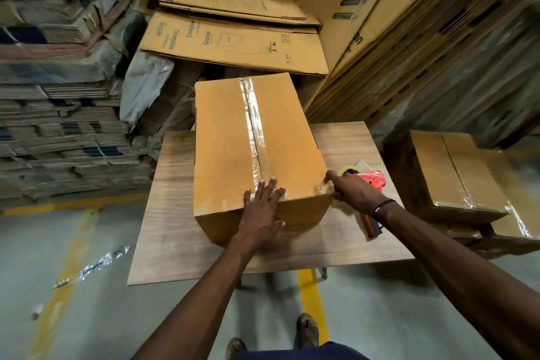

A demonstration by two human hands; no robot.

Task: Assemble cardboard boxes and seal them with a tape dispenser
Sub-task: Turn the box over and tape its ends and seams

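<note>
One closed brown cardboard box [257, 152] sits on the wooden bench [175, 184], its long side running away from the person. A single strip of clear glossy tape [252, 120] runs down the middle seam of its top, from the far edge to the near edge.

Two hands are at the near end of the box. The left hand [263, 207] lies flat with fingers straight and spread, palm pressing the top of the box at the near edge, right over the end of the tape strip, with the thumb down over the front face. The right hand [355, 191] is at the box's near right corner; its forefinger points along the top edge and touches the corner, while the other fingers curl under. Whether they grip anything I cannot tell. A dark band sits on that wrist.

One red tape dispenser [369, 181] with a roll of clear tape lies on the bench just beside the box's right side, partly hidden behind the right hand; its dark handle end shows below the wrist.

To the right of the bench stands one more sealed cardboard box [450, 175], taped at its seam and edge, resting on other cardboard. Behind the bench, two flattened printed cartons [233, 44] are clearly visible, one above the other. More flat cardboard leans at the right, and grey stacked sheets [58, 114] fill the left. A scrap of crumpled clear tape [96, 263] lies on the grey floor
</note>
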